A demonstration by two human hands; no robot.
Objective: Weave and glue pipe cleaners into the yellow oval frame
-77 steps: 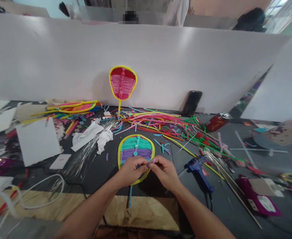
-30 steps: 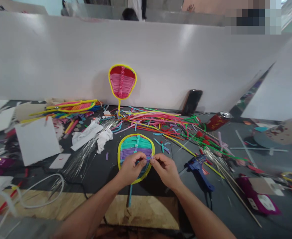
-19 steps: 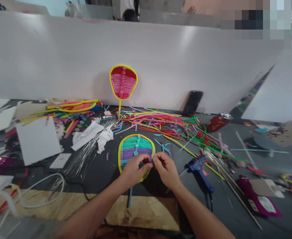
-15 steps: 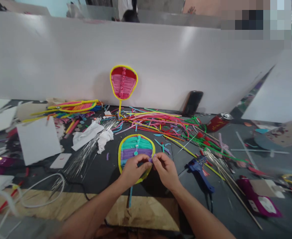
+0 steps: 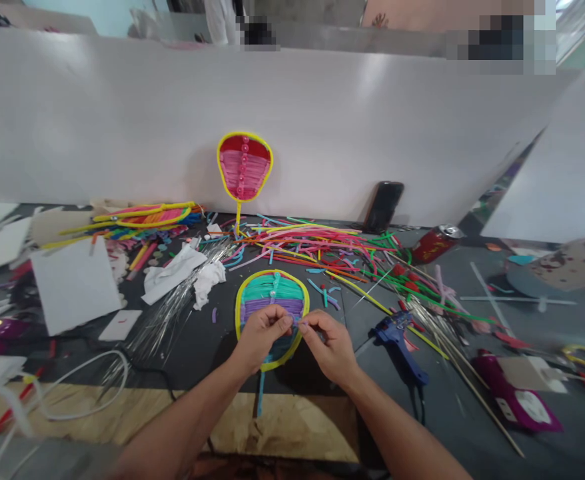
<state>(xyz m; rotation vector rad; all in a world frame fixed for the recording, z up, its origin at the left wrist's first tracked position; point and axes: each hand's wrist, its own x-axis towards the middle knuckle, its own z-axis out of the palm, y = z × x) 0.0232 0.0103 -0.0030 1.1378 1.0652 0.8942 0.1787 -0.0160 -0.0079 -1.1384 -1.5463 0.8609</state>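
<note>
Both hands are closed in pinches over a fan-shaped pipe-cleaner piece [image 5: 257,288], which lies on the dark tabletop. It has a yellow rim, teal and purple rows, a beaded strip down the middle and a blue stem. Between my left hand [image 5: 262,337] and my right hand [image 5: 331,345] is a short purple pipe cleaner [image 5: 296,323], its ends mostly covered by fingertips. My hands and their shadow hide much of the fan's lower half. A similar pink and red fan [image 5: 245,167] with a yellow rim stands upright against the white partition.
Loose pipe cleaners [image 5: 312,240] spread behind the fan. At right lie a blue glue gun [image 5: 400,347], a red can [image 5: 435,244] and thin sticks. A phone [image 5: 383,207] leans on the partition [image 5: 322,120]. White card [image 5: 77,287], crumpled paper and silvery strands [image 5: 155,327] are at left.
My hands have shifted slightly left, inward over the fan, and the purple pipe cleaner now shows between my fingertips. The view has moved a little; the fan stays put.
</note>
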